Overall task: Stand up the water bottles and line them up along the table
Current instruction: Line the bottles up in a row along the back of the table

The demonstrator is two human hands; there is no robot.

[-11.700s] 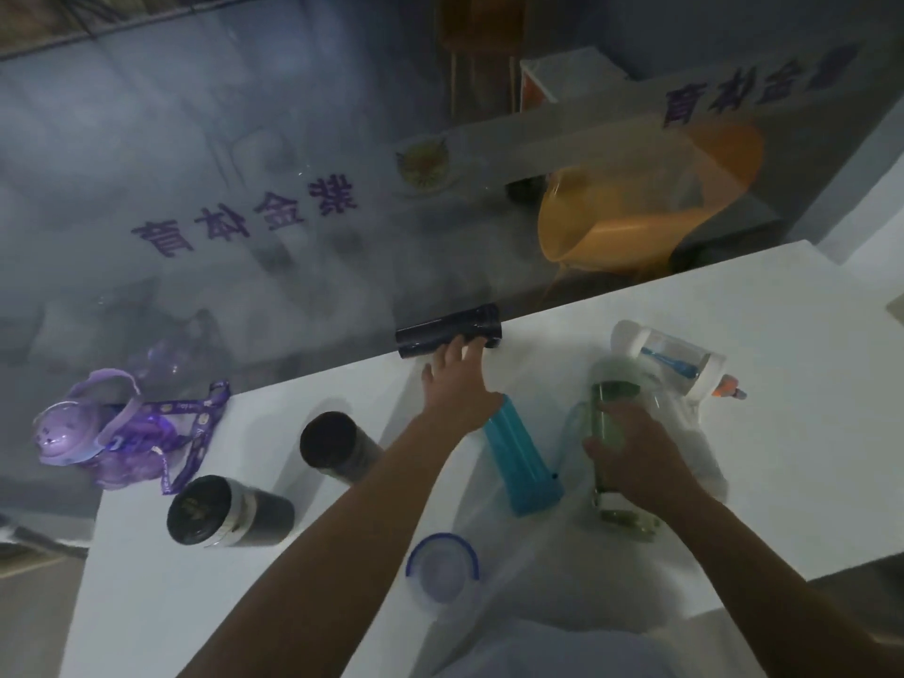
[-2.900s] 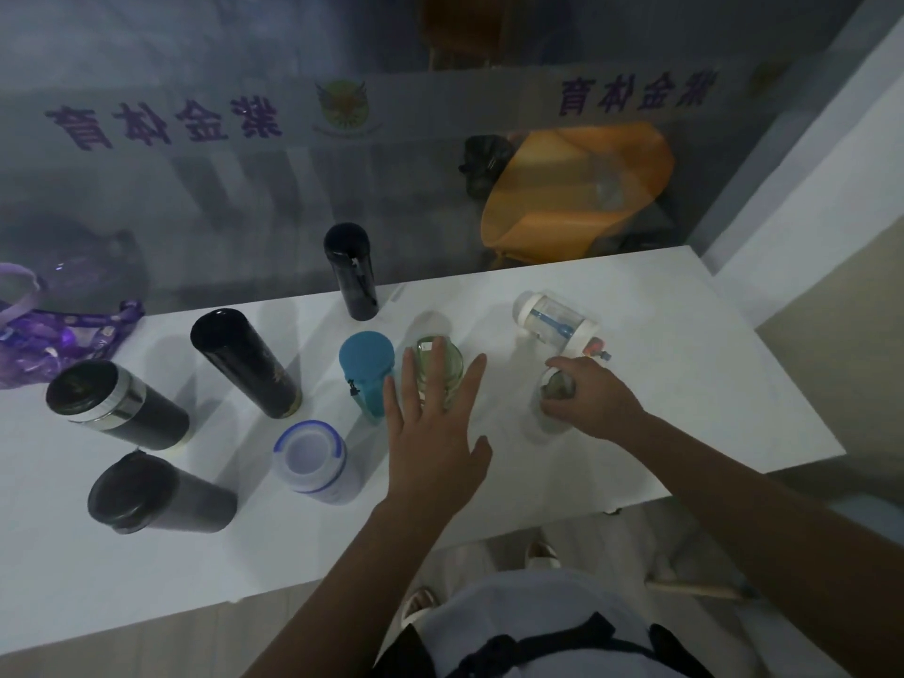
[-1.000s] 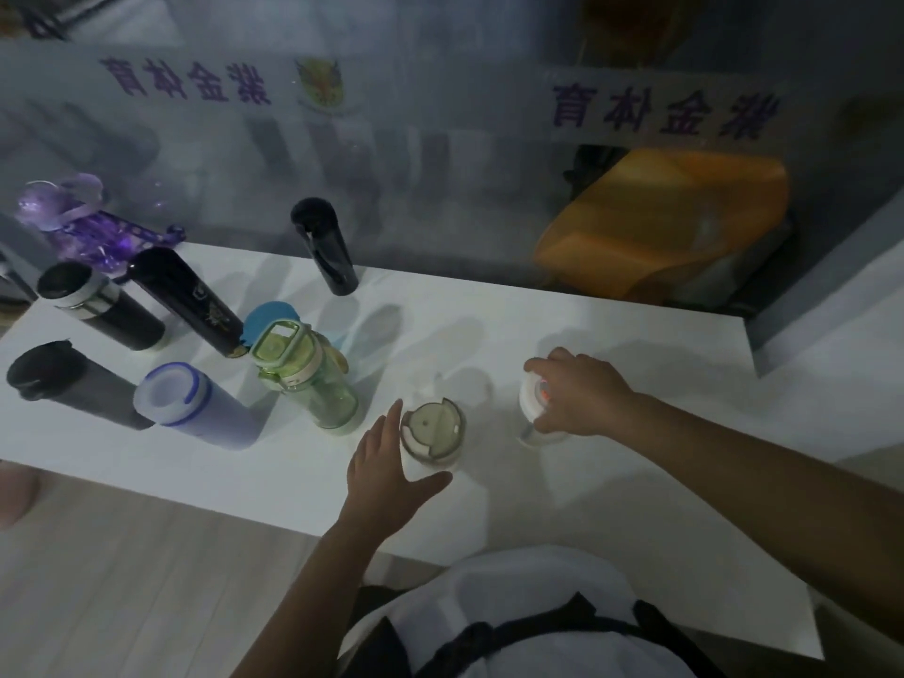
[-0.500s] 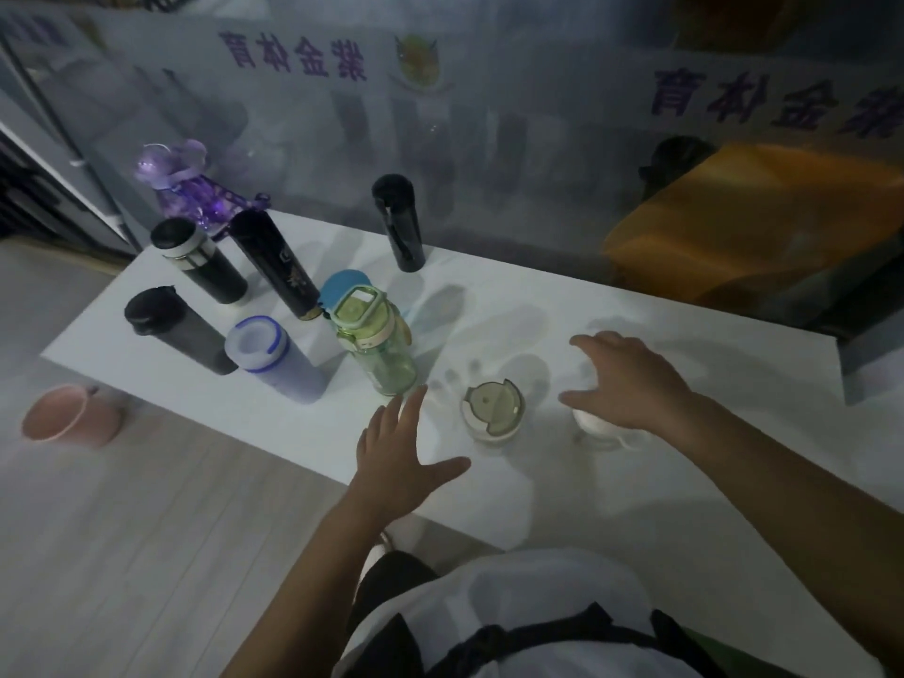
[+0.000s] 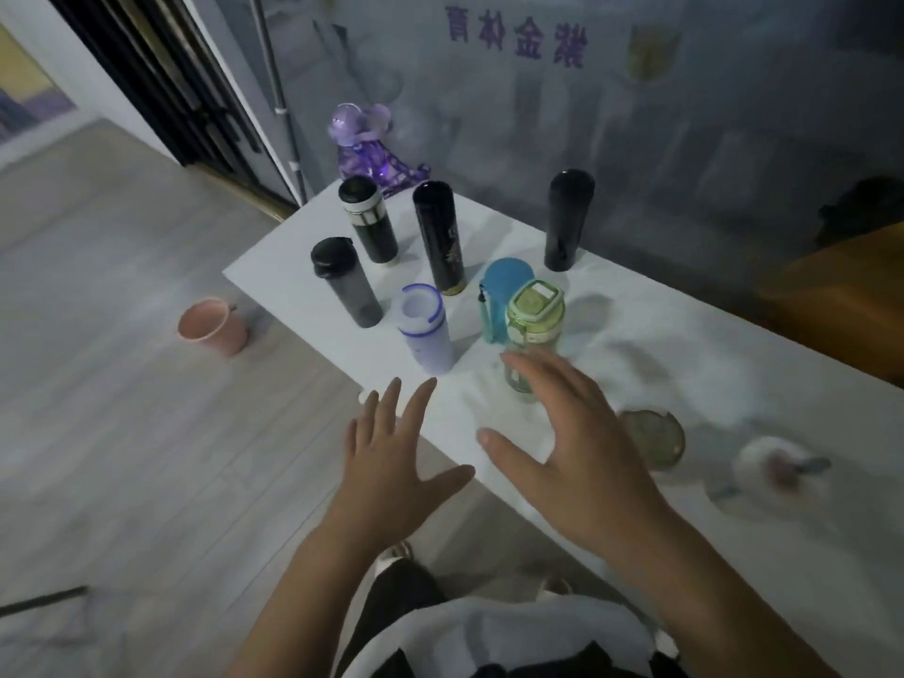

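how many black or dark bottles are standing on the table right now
4. Tall black bottle mid-cluster; silver-banded flask left of it; smoky grey bottle nearest the table's left end; black flask apart by the glass. None looks hidden.

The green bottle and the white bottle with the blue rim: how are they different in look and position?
The green bottle is see-through with a square flip lid; the white bottle is cloudy with a round top ringed in blue. The green bottle looks wider and squatter, the white bottle slimmer. The right hand partly covers the green bottle's base, while the white bottle is fully visible. Both stand upright near the front edge of the table, untouched by the hands.
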